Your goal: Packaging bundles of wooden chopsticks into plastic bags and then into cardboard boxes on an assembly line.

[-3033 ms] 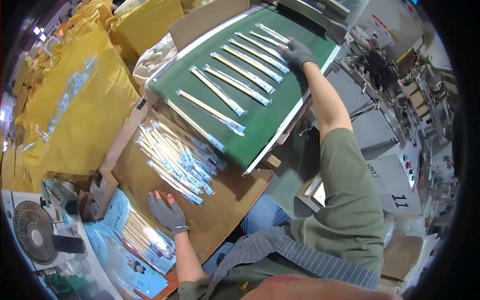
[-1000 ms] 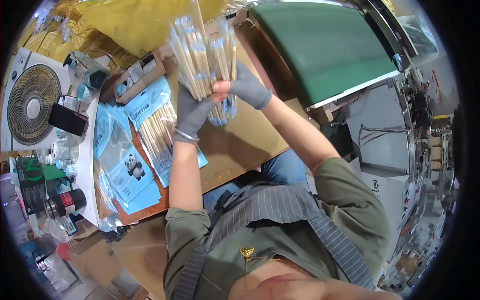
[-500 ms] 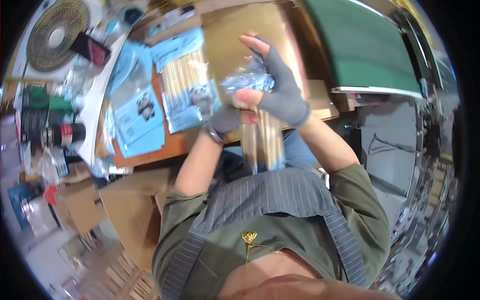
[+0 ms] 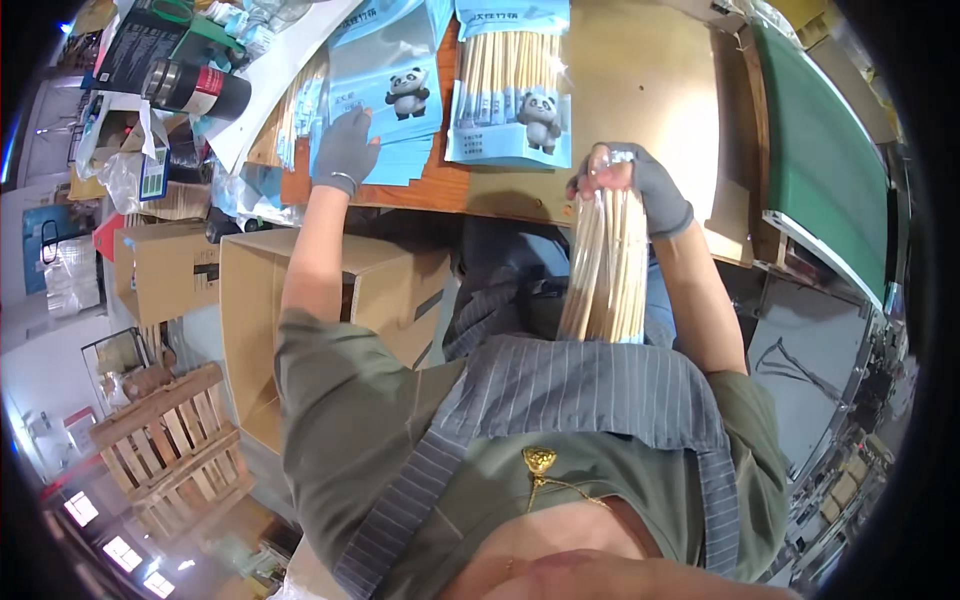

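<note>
My right hand [image 4: 640, 185], in a grey fingerless glove, is closed round the upper end of a bundle of wrapped chopsticks [image 4: 605, 265]. The bundle hangs upright in front of my apron, with its lower end at the apron's top edge. My left hand [image 4: 345, 152], gloved the same way, lies with thumb and fingers apart on the lower left edge of a stack of flat blue bags [image 4: 408, 135] with a panda print. To the right of that stack lies a filled bag of chopsticks [image 4: 510, 85], blue with a clear window.
A wooden table [image 4: 415, 197] carries the bags, with a tan board [image 4: 640, 90] on its right. Left stand a dark thermos [image 4: 200, 90] and loose plastic. Below the table is an open cardboard box [image 4: 300, 290]. A green panel [image 4: 825, 160] rises at the right.
My left hand has left the bundle and moved left onto the flat bags. My right hand, holding the bundle, is now farther right and lower. The view has shifted.
</note>
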Available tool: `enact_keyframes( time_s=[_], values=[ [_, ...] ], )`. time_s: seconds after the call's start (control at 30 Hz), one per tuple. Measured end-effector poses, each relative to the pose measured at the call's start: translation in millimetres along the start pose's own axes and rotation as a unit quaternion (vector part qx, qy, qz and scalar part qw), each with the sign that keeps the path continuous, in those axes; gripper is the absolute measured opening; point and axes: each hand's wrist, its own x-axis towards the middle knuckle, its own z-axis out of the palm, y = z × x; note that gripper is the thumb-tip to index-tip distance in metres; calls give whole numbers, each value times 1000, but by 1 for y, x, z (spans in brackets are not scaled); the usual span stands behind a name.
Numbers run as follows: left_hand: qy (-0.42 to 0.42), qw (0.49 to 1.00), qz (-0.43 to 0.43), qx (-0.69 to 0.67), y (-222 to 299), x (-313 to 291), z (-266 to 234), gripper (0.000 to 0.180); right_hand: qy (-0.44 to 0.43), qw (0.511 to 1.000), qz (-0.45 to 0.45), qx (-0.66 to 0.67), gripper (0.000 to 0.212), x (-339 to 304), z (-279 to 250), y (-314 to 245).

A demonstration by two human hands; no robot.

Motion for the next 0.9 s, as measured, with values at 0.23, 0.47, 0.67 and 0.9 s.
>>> enact_keyframes(
  time_s=[0.23,0.47,0.67,0.9],
  values=[
    [-11,992,125,-5,-33,10,10,26,36,998,-39,34,13,-2,-4,-2],
    [-137,962,-135,-191,-39,41,-26,36,24,998,1,-50,18,9,8,-4],
    [53,925,-220,-305,-38,68,-44,38,23,996,1,-83,21,0,8,-7],
    [105,952,70,-280,164,77,18,24,-36,998,-32,-27,66,-1,13,-14]
  ],
)
